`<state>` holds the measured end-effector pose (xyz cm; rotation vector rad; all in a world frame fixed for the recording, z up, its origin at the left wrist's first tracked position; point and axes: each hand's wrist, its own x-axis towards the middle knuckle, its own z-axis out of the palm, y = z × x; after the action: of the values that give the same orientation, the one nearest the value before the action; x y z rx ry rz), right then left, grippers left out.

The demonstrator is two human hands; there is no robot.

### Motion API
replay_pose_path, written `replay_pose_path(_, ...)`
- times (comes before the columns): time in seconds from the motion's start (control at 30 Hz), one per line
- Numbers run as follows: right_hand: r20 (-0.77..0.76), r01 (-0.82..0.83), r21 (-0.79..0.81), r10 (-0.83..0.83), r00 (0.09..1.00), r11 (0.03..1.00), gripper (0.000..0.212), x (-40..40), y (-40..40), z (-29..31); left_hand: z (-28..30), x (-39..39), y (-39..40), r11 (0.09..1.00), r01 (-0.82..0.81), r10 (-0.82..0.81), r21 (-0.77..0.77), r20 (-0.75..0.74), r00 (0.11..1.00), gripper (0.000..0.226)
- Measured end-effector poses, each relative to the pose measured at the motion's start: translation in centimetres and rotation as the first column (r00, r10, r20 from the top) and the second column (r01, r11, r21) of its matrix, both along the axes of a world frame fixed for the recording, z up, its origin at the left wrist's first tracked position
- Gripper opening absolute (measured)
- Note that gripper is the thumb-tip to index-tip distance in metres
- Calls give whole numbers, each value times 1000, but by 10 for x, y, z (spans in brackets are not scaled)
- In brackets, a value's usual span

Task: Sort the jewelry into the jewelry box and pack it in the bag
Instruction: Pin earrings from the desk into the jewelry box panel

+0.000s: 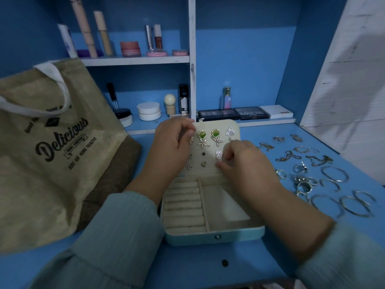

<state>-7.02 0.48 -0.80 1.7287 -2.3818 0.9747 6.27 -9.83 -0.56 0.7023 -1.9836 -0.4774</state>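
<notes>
An open pale-blue jewelry box (214, 236) sits in the middle of the blue desk, its cream lid panel (208, 149) raised. Two green earrings (209, 137) and a silver triangular earring (229, 131) hang on the panel, with small studs lower down. My left hand (173, 147) holds the lid's upper left edge, fingers curled over it. A second triangular earring (218, 154) is pinched against the panel by my right hand (243, 163). The ring rolls (184, 205) hold nothing. A jute bag (48, 147) printed "Delicious" lies to the left.
Loose rings, chains and several bangles (325, 180) are spread on the desk to the right of the box. Cosmetics line the shelves (135, 59) behind, with makeup palettes (233, 113) just beyond the lid. A small dark object (224, 263) lies near the front edge.
</notes>
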Motion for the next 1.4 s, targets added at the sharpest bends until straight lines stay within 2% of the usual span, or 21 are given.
replay_pose_path(0.2,228,180,-129,-147,962,975,71,0,4,-2,2,2,3,1000,-2,2,-26,11,1000,10)
replay_pose_path(0.27,267,201,-120,-163,950,972,96,-2,4,-3,4,4,6,1000,3,-3,-4,0,1000,9)
replay_pose_path(0.3,276,203,-94,-170,946,975,99,-4,3,-4,5,5,9,1000,11,-11,25,-17,1000,10)
replay_pose_path(0.37,312,178,-39,-157,937,983,82,-8,2,-5,12,8,16,991,32,-22,129,-80,997,19)
replay_pose_path(0.43,365,128,-25,-110,925,992,50,-11,4,-6,21,12,25,972,58,-29,230,-129,991,23)
replay_pose_path(0.5,388,92,-32,-73,919,995,38,-12,7,-6,33,17,32,954,84,-45,289,-139,989,21)
replay_pose_path(0.63,352,30,-58,-8,936,998,32,-13,14,-3,56,28,35,890,176,-176,421,-40,984,16)
replay_pose_path(0.77,260,-32,-80,52,964,996,31,-14,20,-1,79,29,21,887,170,-252,429,142,957,14)
replay_pose_path(0.83,241,-17,-65,33,970,998,34,-16,20,-3,87,20,12,906,117,-275,406,357,893,14)
replay_pose_path(0.9,197,-8,-58,20,980,998,35,-17,19,-6,89,8,6,914,82,-305,398,537,786,15)
replay_pose_path(1.0,140,-32,-84,43,989,996,36,-19,21,-8,85,-9,0,912,37,-334,408,688,645,17)
replay_pose_path(1.1,125,-65,-117,79,989,991,36,-20,22,-11,78,-20,-6,906,11,-354,423,742,569,17)
replay_pose_path(1.17,121,-68,-118,83,989,991,34,-20,22,-11,75,-24,-9,898,17,-374,439,744,553,14)
replay_pose_path(1.3,106,-100,-144,116,988,985,35,-22,20,-15,70,-30,-14,849,49,-443,525,659,607,5)
replay_pose_path(1.4,70,-119,-200,136,988,972,42,-24,17,-22,61,-33,-17,809,76,-490,583,597,635,7)
